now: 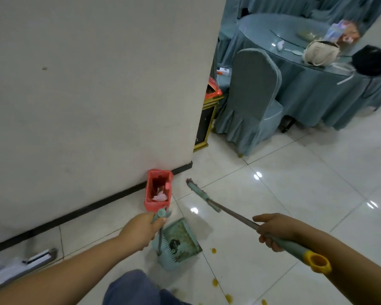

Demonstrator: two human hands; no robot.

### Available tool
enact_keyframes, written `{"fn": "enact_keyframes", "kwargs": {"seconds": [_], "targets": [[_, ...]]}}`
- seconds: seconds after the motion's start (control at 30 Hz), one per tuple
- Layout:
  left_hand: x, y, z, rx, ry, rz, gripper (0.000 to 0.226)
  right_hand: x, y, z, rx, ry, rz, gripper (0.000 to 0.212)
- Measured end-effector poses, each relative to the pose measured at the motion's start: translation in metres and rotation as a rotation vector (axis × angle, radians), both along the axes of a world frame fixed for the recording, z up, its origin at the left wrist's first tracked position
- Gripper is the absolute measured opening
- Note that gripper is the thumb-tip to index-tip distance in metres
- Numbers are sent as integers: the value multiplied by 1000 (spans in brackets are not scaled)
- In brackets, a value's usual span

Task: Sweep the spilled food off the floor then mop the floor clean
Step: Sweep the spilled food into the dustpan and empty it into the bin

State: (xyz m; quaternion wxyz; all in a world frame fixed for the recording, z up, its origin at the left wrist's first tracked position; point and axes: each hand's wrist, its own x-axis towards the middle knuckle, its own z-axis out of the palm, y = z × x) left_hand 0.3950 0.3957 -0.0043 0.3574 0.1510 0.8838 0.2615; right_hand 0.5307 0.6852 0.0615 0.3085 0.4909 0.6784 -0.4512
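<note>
Spilled food (214,251) is lying as small orange blobs on the pale floor tiles (295,183), trailing from the lower middle of the frame down to the bottom edge, just right of the dustpan (180,241).

From the head camera, the broom (207,200) is reaching out to the centre of the frame. Its bristle head is sitting near the red bin (158,190), which is standing against the wall at centre left. I cannot tell whether the bristles are touching the tiles.

To my eye the sweeping step is calling for the head to be drawn round behind those blobs, which are lying closer to the person than the bristles are. Short, light strokes toward the pan should be working best, with the pan's lip held flat on the tile so the soft bits are pushed in and not smeared. Mopping is waiting its turn.

The left hand (141,227) is curling round the top of the dustpan's upright handle, gripping it firmly. The right hand (273,230) is wrapping its fingers tight round the broom's shaft, just ahead of the green and yellow grip at lower right.
</note>
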Motion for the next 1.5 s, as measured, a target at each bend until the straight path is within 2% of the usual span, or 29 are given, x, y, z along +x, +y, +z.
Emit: {"fn": "enact_keyframes", "kwargs": {"seconds": [0.13,0.3,0.4,0.53,0.6,0.67,0.77,0.87,1.0,1.13,1.27,1.33,1.43,1.5], "targets": [[-11,41,-18,81,-125,-53,26,-13,8,-18,-78,-7,-136,22],[-38,103,-42,213,-324,23,25,-49,25,-26,-76,0,-201,25],[-62,140,-54,205,-442,69,27,-80,38,-22,-94,53,-302,20],[-94,175,-67,134,-559,102,26,-114,47,-8,-137,335,-546,13],[-111,184,-72,149,-478,-8,20,-132,50,-3,-139,518,-645,16],[-129,193,-75,163,-421,-96,25,-150,56,-3,-119,628,-719,19],[-154,204,-76,105,-477,-210,22,-176,65,-8,21,653,-601,27],[-172,207,-76,149,-506,-252,23,-197,67,-9,219,535,-408,12],[-185,213,-74,246,-470,-276,28,-215,66,-5,360,459,-270,9],[-201,215,-77,256,-402,-384,4,-218,58,1,451,469,-151,9],[-218,217,-88,238,-181,-583,21,-220,48,4,471,497,-91,11],[-224,221,-99,194,-93,-737,48,-222,44,4,464,490,-64,9],[-222,226,-122,152,-128,-808,92,-226,39,4,472,465,-24,8],[-219,230,-132,176,-142,-817,102,-226,36,5,474,468,-12,9]]}}
